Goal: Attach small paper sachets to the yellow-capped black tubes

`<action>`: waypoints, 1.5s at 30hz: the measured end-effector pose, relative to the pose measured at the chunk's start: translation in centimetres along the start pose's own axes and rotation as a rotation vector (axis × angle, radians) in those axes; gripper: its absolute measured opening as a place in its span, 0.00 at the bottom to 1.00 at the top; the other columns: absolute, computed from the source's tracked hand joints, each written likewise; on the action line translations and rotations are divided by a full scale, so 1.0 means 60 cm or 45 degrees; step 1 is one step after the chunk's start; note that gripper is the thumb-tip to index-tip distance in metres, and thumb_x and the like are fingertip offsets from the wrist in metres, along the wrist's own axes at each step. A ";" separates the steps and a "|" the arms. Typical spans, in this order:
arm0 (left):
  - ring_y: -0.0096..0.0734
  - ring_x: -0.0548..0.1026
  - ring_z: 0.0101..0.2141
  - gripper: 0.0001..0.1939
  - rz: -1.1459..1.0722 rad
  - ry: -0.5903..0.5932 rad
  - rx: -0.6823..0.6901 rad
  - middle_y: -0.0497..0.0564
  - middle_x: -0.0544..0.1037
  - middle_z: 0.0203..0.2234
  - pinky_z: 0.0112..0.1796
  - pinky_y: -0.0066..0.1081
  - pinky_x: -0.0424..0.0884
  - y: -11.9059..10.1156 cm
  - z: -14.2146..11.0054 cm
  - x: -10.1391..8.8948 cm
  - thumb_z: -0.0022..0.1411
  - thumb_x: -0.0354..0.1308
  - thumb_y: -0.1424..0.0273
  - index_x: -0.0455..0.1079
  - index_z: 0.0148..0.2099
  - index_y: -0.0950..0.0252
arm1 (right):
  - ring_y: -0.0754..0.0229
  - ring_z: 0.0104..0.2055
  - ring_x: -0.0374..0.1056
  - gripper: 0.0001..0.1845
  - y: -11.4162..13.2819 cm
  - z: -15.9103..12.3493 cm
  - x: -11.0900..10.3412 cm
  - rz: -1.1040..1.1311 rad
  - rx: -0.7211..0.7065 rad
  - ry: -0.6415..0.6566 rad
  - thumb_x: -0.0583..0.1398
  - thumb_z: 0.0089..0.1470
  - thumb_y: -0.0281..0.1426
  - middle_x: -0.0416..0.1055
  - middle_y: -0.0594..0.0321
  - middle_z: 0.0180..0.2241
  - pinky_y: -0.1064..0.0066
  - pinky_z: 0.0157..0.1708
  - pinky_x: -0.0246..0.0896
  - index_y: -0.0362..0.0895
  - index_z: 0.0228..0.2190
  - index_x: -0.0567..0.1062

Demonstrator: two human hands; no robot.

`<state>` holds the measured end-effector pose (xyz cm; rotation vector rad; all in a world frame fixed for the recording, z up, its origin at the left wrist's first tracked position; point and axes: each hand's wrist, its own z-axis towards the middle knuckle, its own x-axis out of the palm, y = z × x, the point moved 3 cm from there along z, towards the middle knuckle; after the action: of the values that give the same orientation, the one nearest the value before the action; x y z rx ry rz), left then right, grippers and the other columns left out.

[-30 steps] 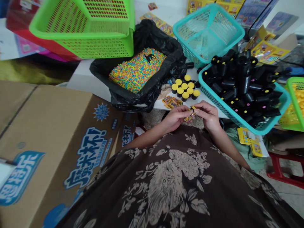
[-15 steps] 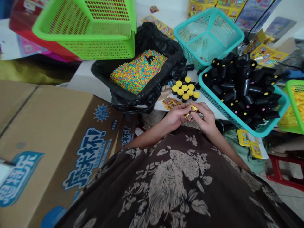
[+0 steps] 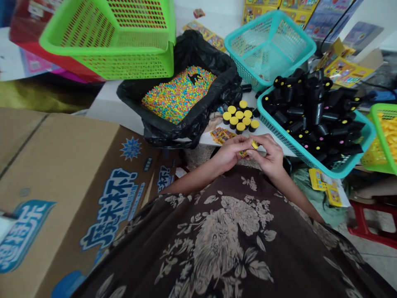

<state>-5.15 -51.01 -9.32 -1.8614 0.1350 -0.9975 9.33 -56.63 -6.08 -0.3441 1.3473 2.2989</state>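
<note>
My left hand (image 3: 230,151) and my right hand (image 3: 268,154) meet just in front of the table edge, fingers pinched together on a small yellow-capped tube (image 3: 254,144) and a bit of printed sticker (image 3: 242,154). Just beyond them several black tubes with yellow caps (image 3: 239,116) stand upright on the white table (image 3: 107,103). A small pile of printed stickers (image 3: 221,134) lies at the table edge near my left hand. A black bag of coloured candy beads (image 3: 179,94) sits to the left of the tubes.
A teal basket (image 3: 347,164) heaped with black tubes is at the right, an empty teal basket (image 3: 269,43) behind it. Green baskets (image 3: 114,37) stand at the back left, another green basket (image 3: 382,136) at far right. A large cardboard box (image 3: 65,186) fills the left.
Both hands have stayed together at the table edge, shifting slightly as the fingers work the tube and sticker. The view has drifted a little.
</note>
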 end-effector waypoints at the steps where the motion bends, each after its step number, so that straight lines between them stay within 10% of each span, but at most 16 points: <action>1: 0.29 0.76 0.29 0.23 -0.024 0.001 -0.012 0.47 0.77 0.28 0.31 0.32 0.73 0.000 0.000 0.001 0.54 0.76 0.52 0.71 0.36 0.61 | 0.49 0.43 0.74 0.16 -0.001 -0.002 -0.002 -0.019 -0.009 -0.048 0.69 0.60 0.45 0.81 0.60 0.41 0.50 0.48 0.74 0.56 0.49 0.82; 6: 0.27 0.77 0.28 0.24 -0.158 0.002 -0.115 0.49 0.80 0.29 0.31 0.28 0.74 0.003 0.004 0.008 0.56 0.73 0.48 0.72 0.36 0.63 | 0.48 0.44 0.76 0.13 0.004 -0.011 -0.008 -0.300 -0.261 -0.231 0.67 0.62 0.38 0.80 0.58 0.43 0.49 0.47 0.76 0.54 0.49 0.81; 14: 0.26 0.79 0.33 0.17 -0.345 -0.125 -0.013 0.46 0.82 0.32 0.36 0.26 0.73 -0.019 0.015 0.011 0.45 0.78 0.75 0.77 0.37 0.64 | 0.52 0.44 0.76 0.22 0.010 -0.016 -0.004 -0.454 -0.441 -0.250 0.64 0.67 0.37 0.78 0.56 0.44 0.55 0.42 0.78 0.49 0.60 0.74; 24: 0.26 0.77 0.32 0.02 -0.514 -0.230 -0.162 0.49 0.81 0.31 0.36 0.28 0.73 -0.008 0.018 0.022 0.60 0.69 0.74 0.79 0.35 0.66 | 0.53 0.43 0.75 0.21 -0.007 -0.024 -0.004 -0.526 -0.454 -0.270 0.64 0.68 0.37 0.78 0.56 0.43 0.56 0.41 0.77 0.48 0.60 0.75; 45: 0.25 0.76 0.29 0.06 -0.408 -0.311 -0.112 0.47 0.81 0.30 0.34 0.27 0.71 -0.005 0.015 0.026 0.58 0.73 0.70 0.79 0.35 0.65 | 0.54 0.43 0.75 0.24 -0.016 -0.023 0.001 -0.564 -0.554 -0.285 0.64 0.67 0.30 0.81 0.58 0.43 0.59 0.42 0.74 0.52 0.63 0.75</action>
<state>-3.64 -50.98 -8.36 -2.1119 -0.2777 -0.9791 9.70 -57.41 -7.50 -0.4531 0.5811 2.1481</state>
